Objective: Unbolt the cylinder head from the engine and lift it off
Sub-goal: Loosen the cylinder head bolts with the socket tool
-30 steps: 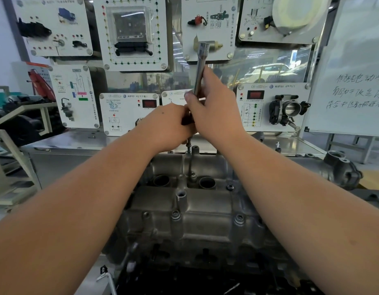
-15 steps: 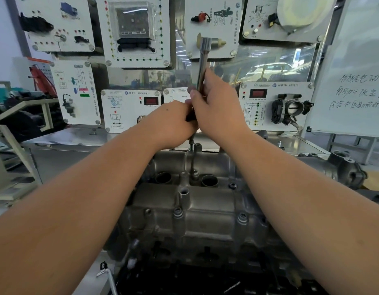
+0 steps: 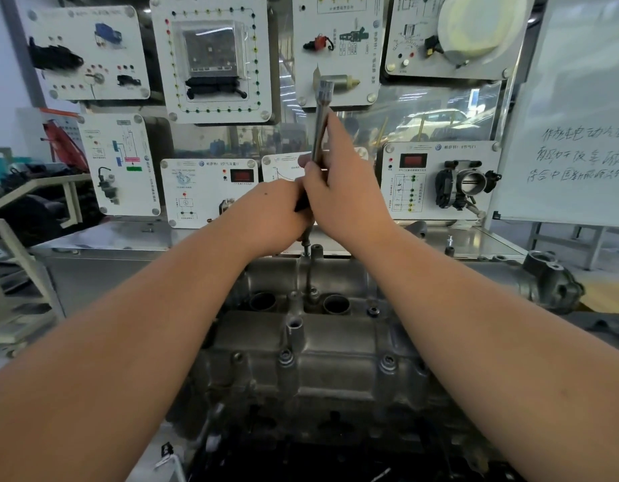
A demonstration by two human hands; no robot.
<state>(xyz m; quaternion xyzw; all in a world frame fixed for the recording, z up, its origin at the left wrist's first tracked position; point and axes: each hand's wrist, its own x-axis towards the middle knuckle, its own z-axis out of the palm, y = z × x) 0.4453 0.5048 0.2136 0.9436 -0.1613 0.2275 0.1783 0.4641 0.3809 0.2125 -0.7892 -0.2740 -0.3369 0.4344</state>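
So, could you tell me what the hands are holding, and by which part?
Both hands hold one long silver metal socket wrench: the right hand grips its shaft mid-length, and the left hand grips lower down, just above the grey cylinder head.

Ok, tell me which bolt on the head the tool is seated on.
The bolt between the two round bores, in the far row: the tool's thin shaft runs down onto it. The near-row bolts stand bare.

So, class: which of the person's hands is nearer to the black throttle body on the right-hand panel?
Right. The right hand grips the wrench handle, closer to the throttle body. The left hand sits beyond it, farther left.
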